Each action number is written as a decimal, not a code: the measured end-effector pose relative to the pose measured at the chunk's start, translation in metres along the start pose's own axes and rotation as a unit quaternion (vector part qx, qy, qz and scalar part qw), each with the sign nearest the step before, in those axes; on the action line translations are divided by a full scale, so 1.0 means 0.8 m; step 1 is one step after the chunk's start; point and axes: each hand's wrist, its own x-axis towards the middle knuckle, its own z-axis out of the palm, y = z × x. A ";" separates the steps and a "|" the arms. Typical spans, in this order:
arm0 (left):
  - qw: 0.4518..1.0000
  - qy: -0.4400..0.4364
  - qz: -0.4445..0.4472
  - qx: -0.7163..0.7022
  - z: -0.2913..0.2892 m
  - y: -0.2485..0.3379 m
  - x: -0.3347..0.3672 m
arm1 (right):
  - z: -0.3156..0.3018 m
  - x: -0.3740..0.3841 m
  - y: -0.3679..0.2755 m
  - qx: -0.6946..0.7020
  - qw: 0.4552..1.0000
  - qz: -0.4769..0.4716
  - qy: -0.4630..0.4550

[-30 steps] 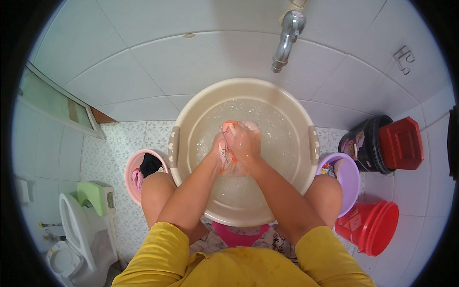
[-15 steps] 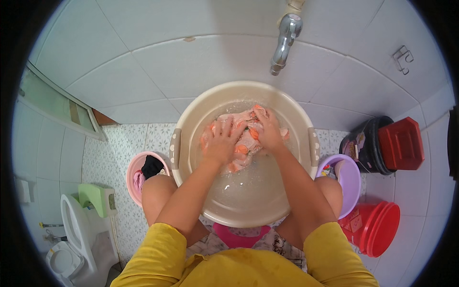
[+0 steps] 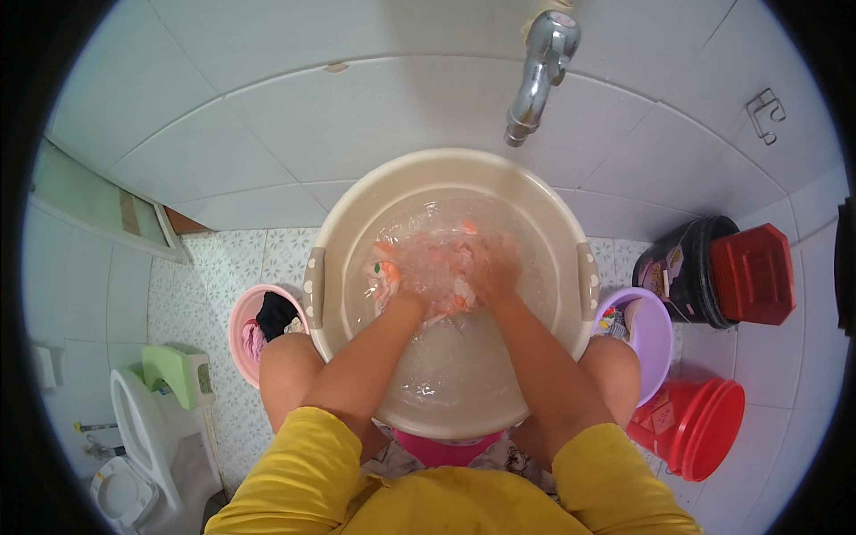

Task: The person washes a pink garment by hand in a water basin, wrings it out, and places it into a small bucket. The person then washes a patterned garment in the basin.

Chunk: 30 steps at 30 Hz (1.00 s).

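A large beige basin (image 3: 455, 383) of cloudy water stands between my knees. In it lies a wet pale pink garment (image 3: 383, 278) with orange patches and a bit of green, partly under the surface. My left hand (image 3: 412, 297) is sunk in the water against the garment's near left part. Beside it, my right hand (image 3: 495, 269) is under the water at the garment's right side. Ripples and murky water hide the fingers of both hands, so their grip does not show.
A chrome tap (image 3: 533, 85) juts from the tiled wall beyond the basin. Left stand a pink tub of clothes (image 3: 237, 343), a green stool (image 3: 174, 374) and a toilet (image 3: 143, 437). Right are a purple tub (image 3: 658, 352), a black bucket (image 3: 655, 281) and a red bucket (image 3: 709, 428).
Both hands have gone from lying on top of the garment down into the water. The garment has sunk and spread, and the water is now more churned.
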 end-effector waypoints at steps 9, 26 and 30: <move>0.885 0.311 -0.149 -0.314 0.054 -0.048 0.053 | 0.031 0.005 0.013 0.226 0.965 0.117 0.066; 0.487 -0.093 0.005 -0.868 0.086 -0.073 0.093 | -0.019 -0.009 -0.118 0.226 0.932 -0.116 0.259; 0.683 -0.031 -0.030 -0.729 0.109 -0.110 0.097 | -0.033 0.000 -0.118 0.265 0.945 0.039 0.189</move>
